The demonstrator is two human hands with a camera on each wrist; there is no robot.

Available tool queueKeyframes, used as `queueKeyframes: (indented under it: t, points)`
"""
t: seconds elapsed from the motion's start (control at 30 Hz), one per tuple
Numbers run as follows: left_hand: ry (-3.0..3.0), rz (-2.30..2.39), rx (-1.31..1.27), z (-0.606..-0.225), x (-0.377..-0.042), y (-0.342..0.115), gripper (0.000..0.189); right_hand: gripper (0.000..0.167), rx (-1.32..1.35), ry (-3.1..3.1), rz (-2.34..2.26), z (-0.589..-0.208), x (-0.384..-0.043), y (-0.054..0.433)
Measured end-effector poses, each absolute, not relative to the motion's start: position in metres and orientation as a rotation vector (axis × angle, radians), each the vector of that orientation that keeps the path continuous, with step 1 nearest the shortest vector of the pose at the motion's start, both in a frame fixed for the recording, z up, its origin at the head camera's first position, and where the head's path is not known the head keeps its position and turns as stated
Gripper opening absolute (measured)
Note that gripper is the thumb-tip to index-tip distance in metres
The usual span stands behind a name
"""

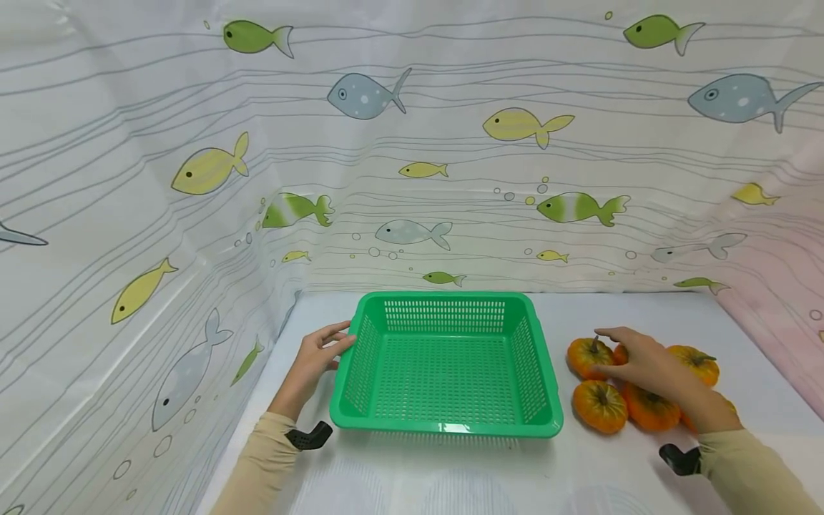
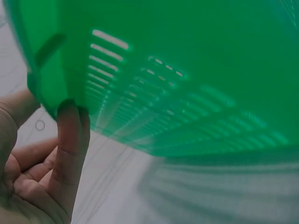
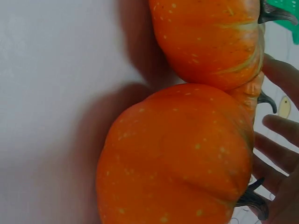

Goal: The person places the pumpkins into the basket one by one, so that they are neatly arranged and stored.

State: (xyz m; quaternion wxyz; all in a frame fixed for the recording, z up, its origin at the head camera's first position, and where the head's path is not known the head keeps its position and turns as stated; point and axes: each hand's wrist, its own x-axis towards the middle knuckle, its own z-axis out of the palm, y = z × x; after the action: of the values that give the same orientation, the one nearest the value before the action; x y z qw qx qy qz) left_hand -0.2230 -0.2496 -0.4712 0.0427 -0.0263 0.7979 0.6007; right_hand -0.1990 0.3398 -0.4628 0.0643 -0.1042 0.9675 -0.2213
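Observation:
A green plastic basket (image 1: 444, 427) with slotted walls stands on the white table, nothing inside it. My left hand (image 1: 317, 357) is at its left rim; in the left wrist view the fingers (image 2: 70, 154) touch the wall under the rim, and a dark finger-shaped shadow shows through the plastic. To the right, my right hand (image 1: 650, 365) hovers over a group of small orange pumpkins. Its thumb and index finger are spread beside the back-left pumpkin (image 1: 584, 360), without a visible grip. The right wrist view has a large pumpkin (image 3: 177, 158) near the camera, with spread fingers behind it.
Other pumpkins lie close together, among them a front-left pumpkin (image 1: 600, 406), a front-middle one (image 1: 650, 411) and a back-right one (image 1: 692, 363). A fish-printed white curtain (image 1: 425, 143) hangs behind and along both sides of the table (image 1: 412, 479).

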Motion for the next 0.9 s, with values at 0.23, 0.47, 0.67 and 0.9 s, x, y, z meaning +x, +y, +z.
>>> queueKeyframes:
  t: [0.23, 0.47, 0.67, 0.9]
  points:
    - [2.316, 1.954, -0.122, -0.476, -0.224, -0.244, 0.061, 0.093, -0.314, 2.92, -0.663, -0.47, -0.202, 0.339]
    - [2.2, 2.062, -0.149, -0.482, -0.222, -0.246, 0.061, 0.094, -0.316, 2.926, -0.642, -0.472, -0.205, 0.334]
    - [2.172, 2.123, -0.123, -0.487, -0.221, -0.246, 0.056, 0.092, -0.317, 2.923, -0.684, -0.473, -0.205, 0.336]
    - [2.186, 2.12, -0.081, -0.487, -0.224, -0.243, 0.056, 0.091, -0.318, 2.923, -0.734, -0.477, -0.203, 0.339]
